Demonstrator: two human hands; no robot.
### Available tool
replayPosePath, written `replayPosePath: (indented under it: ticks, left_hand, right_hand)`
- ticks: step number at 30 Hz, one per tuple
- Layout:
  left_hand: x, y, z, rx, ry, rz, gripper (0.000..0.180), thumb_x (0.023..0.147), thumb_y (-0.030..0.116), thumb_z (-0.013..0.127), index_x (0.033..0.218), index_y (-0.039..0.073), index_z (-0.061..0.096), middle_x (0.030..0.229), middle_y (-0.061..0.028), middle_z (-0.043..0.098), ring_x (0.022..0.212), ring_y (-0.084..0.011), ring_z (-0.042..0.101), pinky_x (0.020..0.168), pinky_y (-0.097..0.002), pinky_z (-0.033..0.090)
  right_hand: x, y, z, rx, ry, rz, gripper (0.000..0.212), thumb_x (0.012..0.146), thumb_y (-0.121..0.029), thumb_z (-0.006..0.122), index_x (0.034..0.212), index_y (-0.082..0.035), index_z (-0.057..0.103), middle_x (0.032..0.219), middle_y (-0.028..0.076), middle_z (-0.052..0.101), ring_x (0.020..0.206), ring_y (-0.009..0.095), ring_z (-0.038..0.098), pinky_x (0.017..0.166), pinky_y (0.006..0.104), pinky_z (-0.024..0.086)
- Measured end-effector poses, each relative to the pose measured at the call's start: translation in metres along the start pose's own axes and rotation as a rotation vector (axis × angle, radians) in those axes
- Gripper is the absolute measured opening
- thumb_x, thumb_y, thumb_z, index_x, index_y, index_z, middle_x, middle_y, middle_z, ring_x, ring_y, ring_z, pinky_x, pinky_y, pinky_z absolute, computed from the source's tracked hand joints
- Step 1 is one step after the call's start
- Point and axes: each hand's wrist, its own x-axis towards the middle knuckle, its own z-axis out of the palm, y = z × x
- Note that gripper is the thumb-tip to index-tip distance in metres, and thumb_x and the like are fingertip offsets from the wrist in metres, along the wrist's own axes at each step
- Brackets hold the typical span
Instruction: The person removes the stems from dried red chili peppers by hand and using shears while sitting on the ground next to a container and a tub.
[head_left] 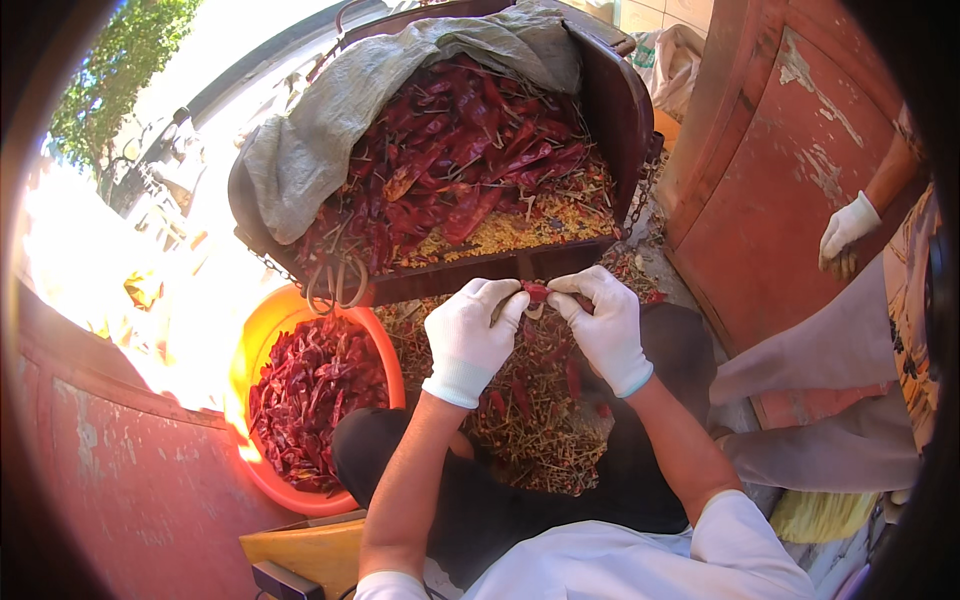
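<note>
Between my two gloved hands is a dried red chili pepper (535, 292), pinched from both sides in front of the cart's lower edge. My left hand (474, 328), in a white glove, has its fingertips closed on the pepper's left end. On its other end the fingers of my right hand (602, 325) are pinched shut, also gloved. Beyond them a dark metal cart (470, 275) holds a heap of dried red chilies (470, 140) and loose yellow seeds (500, 230). Below my hands, stems and pepper scraps (530, 440) lie piled between my legs.
An orange tub (395, 365) full of red chilies stands at my left. A grey woven sack (310, 150) drapes over the cart's rim. Another person's gloved hand (850, 232) is at the right, beside a worn red metal door (760, 190). A wooden stool (310, 555) sits lower left.
</note>
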Motion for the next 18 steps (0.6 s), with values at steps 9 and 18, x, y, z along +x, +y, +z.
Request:
replayPosePath:
  ticks: [9,18]
  left_hand:
    - [-0.004,-0.014,0.011,0.336,0.074,0.217,0.007,0.089,0.021,0.07,0.092,0.014,0.069,0.08,-0.0028,0.066,0.072,-0.0252,0.066,0.062,-0.038,0.052]
    - [-0.005,-0.004,0.014,0.205,-0.022,0.159,0.008,0.089,0.019,0.07,0.091,0.011,0.07,0.084,-0.0051,0.069,0.074,-0.0261,0.069,0.064,-0.0364,0.053]
  right_hand:
    - [-0.011,0.001,0.006,-0.242,-0.055,-0.119,0.042,0.075,-0.026,0.083,0.113,-0.012,0.072,0.104,0.006,0.067,0.083,0.023,0.069,0.071,0.0337,0.056]
    - [-0.007,0.008,0.02,-0.119,-0.266,0.035,0.03,0.084,-0.028,0.073,0.107,-0.009,0.071,0.09,0.015,0.071,0.083,0.036,0.069,0.071,0.0442,0.055]
